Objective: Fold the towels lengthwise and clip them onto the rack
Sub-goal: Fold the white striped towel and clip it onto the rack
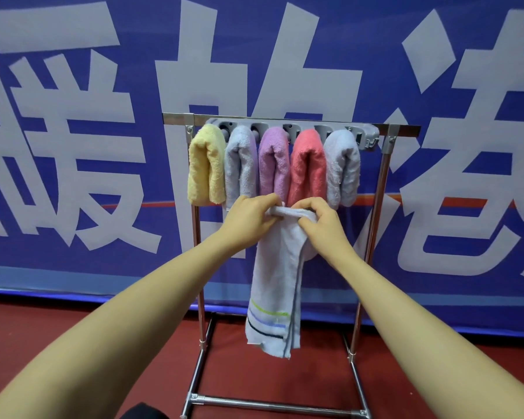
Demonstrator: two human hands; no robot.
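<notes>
From the head camera I see my left hand (251, 219) and right hand (318, 220) both pinching the top edge of a pale grey towel (277, 282), folded lengthwise and hanging down in front of a metal rack (375, 207) standing on the red floor (73, 343). Green, blue and dark stripes cross its lower end. Behind my hands, five folded towels hang side by side from the grey clip bar (300, 125): yellow (206, 167), light blue (241, 164), purple (274, 164), coral (307, 167) and grey (342, 167). A blue banner (73, 146) fills the far wall.
</notes>
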